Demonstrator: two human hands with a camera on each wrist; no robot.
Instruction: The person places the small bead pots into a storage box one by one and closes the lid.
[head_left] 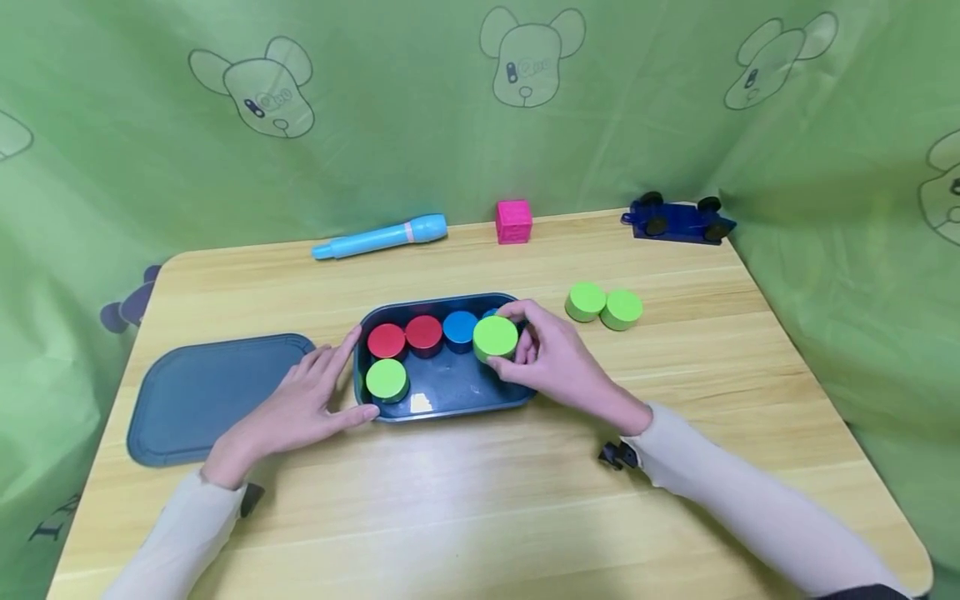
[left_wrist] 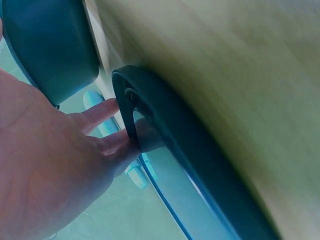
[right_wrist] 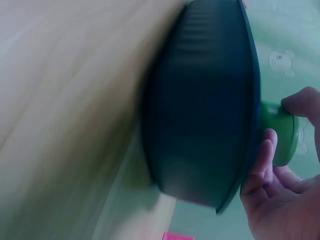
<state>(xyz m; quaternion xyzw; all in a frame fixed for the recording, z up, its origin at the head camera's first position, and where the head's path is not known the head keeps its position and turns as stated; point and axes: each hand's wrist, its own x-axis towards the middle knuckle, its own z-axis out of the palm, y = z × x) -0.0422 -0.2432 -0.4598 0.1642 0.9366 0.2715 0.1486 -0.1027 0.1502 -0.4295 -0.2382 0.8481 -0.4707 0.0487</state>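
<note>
Over the right end of a dark blue tray, my right hand pinches a green round block between thumb and fingers. The right wrist view shows this green block held above the tray's rim. My left hand is spread at the tray's left end, thumb at the front corner and index finger at the back. In the tray sit two red round blocks, a blue round block and a green round block. Another blue piece is mostly hidden behind the held block.
A dark blue lid lies left of the tray, partly under the left hand. Two green round blocks stand right of the tray. Along the back edge are a light blue toy microphone, a pink cube and a blue toy car.
</note>
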